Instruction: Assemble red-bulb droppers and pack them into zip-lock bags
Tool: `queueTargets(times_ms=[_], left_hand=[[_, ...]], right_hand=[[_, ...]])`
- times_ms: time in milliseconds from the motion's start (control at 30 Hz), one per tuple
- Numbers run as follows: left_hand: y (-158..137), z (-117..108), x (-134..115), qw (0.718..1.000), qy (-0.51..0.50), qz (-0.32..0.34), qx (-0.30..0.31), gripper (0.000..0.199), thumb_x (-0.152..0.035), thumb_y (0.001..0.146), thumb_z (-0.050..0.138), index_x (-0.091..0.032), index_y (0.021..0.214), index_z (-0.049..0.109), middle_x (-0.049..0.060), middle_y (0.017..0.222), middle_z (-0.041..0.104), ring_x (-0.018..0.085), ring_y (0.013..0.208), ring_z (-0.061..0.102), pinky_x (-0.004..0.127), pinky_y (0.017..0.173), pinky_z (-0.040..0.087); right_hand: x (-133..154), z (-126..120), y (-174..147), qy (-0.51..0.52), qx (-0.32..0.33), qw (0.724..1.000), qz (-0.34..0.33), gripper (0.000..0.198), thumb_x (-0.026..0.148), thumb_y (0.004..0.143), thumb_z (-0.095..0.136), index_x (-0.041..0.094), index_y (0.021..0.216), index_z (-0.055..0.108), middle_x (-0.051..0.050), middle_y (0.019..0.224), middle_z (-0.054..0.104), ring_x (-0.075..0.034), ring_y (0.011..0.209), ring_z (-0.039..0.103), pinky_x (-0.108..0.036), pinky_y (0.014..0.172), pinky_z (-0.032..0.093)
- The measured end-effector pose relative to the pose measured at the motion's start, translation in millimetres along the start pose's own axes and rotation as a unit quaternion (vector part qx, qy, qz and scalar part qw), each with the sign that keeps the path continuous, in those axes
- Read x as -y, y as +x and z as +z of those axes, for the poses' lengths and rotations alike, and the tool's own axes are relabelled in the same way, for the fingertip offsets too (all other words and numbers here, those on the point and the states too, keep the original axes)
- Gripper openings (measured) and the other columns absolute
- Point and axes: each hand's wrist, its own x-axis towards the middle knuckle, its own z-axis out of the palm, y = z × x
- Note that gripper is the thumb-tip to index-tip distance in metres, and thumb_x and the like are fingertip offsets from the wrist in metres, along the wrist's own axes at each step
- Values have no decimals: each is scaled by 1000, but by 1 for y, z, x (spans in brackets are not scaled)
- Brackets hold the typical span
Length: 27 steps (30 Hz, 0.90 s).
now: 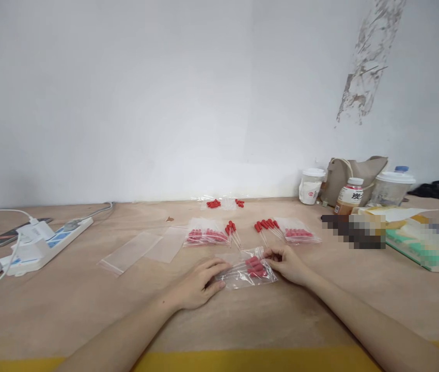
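Observation:
A clear plastic bag [235, 281] lies in front of me, with several red-tipped sticks [256, 267] inside, their red ends toward the right. At the bag's left end, my left hand [203, 283] holds it with thumb and fingers. My right hand [287, 263] pinches its upper right edge. Just beyond are loose red-tipped sticks [232, 227] and a second loose group [268, 224]. Filled bags of red-tipped sticks sit on either side, one on the left [206, 232] and one on the right [300, 231].
Two flat clear bags, one nearer [130, 252] and one beside it [168, 245], lie left. Small red pieces [214, 203] rest on plastic by the wall. A power strip [68, 238] is far left; a cup [312, 187], bottle [349, 197] and notebook [417, 247] stand or lie right.

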Motion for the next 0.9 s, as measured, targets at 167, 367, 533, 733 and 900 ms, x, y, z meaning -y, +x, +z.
queueTargets(times_ms=[167, 367, 533, 733, 900], left_hand=[[1, 0, 1, 1000, 1, 6, 8, 35, -29, 88, 37, -30, 122, 42, 2, 125, 41, 18, 113, 39, 33, 97, 31], [2, 0, 1, 1000, 1, 8, 15, 34, -28, 88, 37, -30, 122, 43, 2, 124, 41, 17, 114, 39, 33, 97, 31], [2, 0, 0, 1000, 5, 5, 19, 34, -28, 88, 37, -29, 121, 43, 2, 124, 41, 17, 115, 38, 34, 98, 30], [2, -1, -1, 1000, -3, 3, 15, 32, -28, 87, 38, -27, 118, 45, 3, 124, 42, 18, 115, 38, 35, 99, 30], [2, -2, 0, 1000, -28, 4, 0, 27, -28, 86, 42, -24, 110, 50, 4, 122, 45, 18, 112, 41, 34, 96, 33]], right_hand=[[0, 3, -2, 83, 34, 996, 1, 27, 35, 72, 52, 15, 90, 57, -5, 81, 64, -16, 73, 58, -27, 66, 43], [11, -12, 13, -119, -69, 990, -1, 10, 23, 70, 50, 15, 74, 56, -3, 74, 62, -14, 67, 56, -24, 62, 40], [18, -21, 53, -324, -125, 933, 92, 10, 16, 69, 48, 14, 65, 57, -8, 73, 62, -17, 72, 56, -23, 63, 37], [8, -16, 86, -318, -127, 928, 149, 2, 13, 61, 57, 15, 62, 57, -8, 71, 61, -19, 76, 57, -23, 62, 37], [6, -17, 90, -265, -126, 948, 123, 15, 8, 52, 63, 17, 62, 56, -3, 60, 58, -17, 67, 57, -22, 57, 38]])
